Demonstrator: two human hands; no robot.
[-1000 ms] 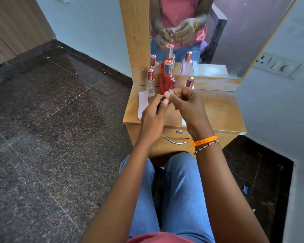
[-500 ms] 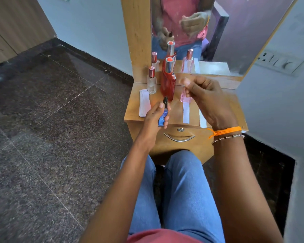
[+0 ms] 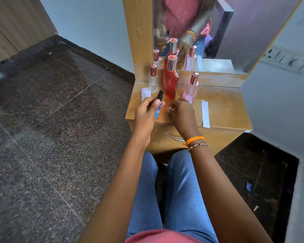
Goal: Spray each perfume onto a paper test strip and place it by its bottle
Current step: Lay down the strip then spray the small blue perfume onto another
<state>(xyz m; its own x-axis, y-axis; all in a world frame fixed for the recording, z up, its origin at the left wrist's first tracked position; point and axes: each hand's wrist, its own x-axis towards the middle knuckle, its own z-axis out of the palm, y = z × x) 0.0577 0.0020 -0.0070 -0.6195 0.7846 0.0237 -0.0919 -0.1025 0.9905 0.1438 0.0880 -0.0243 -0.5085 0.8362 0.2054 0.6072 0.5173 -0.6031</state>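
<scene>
My left hand (image 3: 145,112) grips a slim blue pocket sprayer (image 3: 158,109) with its bare black nozzle pointing up, above the wooden dresser top's (image 3: 225,100) front left. My right hand (image 3: 182,112) rests curled on the top just right of it, fingertips pinching at something small and pale that I cannot identify. Behind the hands stand a small clear bottle (image 3: 153,81), a tall red bottle (image 3: 170,81) and a pink bottle (image 3: 190,89), all capped. A pile of paper strips (image 3: 145,92) lies by the clear bottle. One strip (image 3: 205,113) lies to the right of the pink bottle.
A mirror (image 3: 221,32) rises behind the bottles and repeats them and my hands. A drawer with a metal handle (image 3: 173,136) sits under the top. A wall with a switch plate (image 3: 286,59) closes in on the right. My knees are below the dresser front.
The hands, together at the sprayer a second ago, have parted. The right hand rose, then came down onto the top, covering a strip there. The left hand keeps the sprayer.
</scene>
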